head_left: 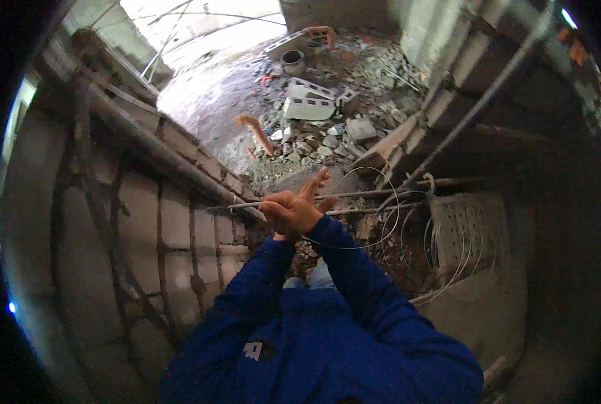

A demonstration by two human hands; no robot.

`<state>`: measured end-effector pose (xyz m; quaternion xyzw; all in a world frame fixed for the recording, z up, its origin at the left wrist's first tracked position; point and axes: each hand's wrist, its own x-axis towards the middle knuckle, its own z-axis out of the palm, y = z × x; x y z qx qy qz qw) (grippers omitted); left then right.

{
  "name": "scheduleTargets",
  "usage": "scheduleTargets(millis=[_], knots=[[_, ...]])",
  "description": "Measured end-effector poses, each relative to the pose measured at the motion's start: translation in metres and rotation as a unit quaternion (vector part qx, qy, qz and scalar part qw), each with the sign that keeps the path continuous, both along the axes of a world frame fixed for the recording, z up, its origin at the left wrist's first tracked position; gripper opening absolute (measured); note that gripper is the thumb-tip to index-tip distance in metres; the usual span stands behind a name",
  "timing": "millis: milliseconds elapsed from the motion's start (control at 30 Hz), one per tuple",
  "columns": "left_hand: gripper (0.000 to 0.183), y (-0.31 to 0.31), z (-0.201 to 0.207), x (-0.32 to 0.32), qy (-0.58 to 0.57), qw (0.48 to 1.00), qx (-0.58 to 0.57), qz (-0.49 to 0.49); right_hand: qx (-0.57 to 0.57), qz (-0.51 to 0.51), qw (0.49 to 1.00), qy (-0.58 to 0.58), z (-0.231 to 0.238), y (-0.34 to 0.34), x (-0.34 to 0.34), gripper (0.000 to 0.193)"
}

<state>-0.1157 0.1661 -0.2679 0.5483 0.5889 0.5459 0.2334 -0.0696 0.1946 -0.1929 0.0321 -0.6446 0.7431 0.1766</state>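
Both hands meet at rebar (354, 195), long axis left-right across gap. Left hand (283, 210) clenched over bar and tie wire; right hand (314, 195) just right, fingers half spread, grip unclear. Wire loop (388, 222) trails right of hands.

Deep blue long sleeves (354, 283) near; grey block wall (179, 229) left with darker mortar grid; pale grey hollow concrete block (308, 108) far; orange-brown bent pipe (255, 131) far; thin silvery wire loops (381, 215) right.
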Motion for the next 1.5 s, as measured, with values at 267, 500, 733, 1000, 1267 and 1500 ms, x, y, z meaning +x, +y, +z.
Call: scheduleTargets(millis=[267,500,733,1000,1267,1500], knots=[[0.036,0.034,0.024,0.032,-0.089,0.97,-0.225,-0.019,0.111,-0.125,0.977,0.132,-0.005,-0.007,0.025,0.029],[0.035,-0.021,-0.076,0.042,0.006,0.931,-0.364,0.032,-0.355,0.181,0.917,0.007,0.011,-0.024,0.049,0.036],[0.035,-0.087,-0.162,0.078,0.022,0.848,-0.527,-0.055,-0.451,0.285,0.839,0.111,0.02,-0.033,0.045,0.036],[0.036,-0.106,-0.241,0.065,0.039,0.813,-0.573,-0.095,-0.259,-0.069,0.959,-0.092,0.013,-0.062,0.098,0.029],[0.024,-0.091,-0.223,0.058,-0.314,0.775,-0.516,-0.187,-0.023,-0.334,0.916,-0.221,0.029,-0.073,0.445,0.025],[0.046,-0.06,-0.08,0.107,-0.35,0.761,-0.535,-0.116,0.094,-0.424,0.264,-0.861,-0.131,-0.217,0.702,0.068]])
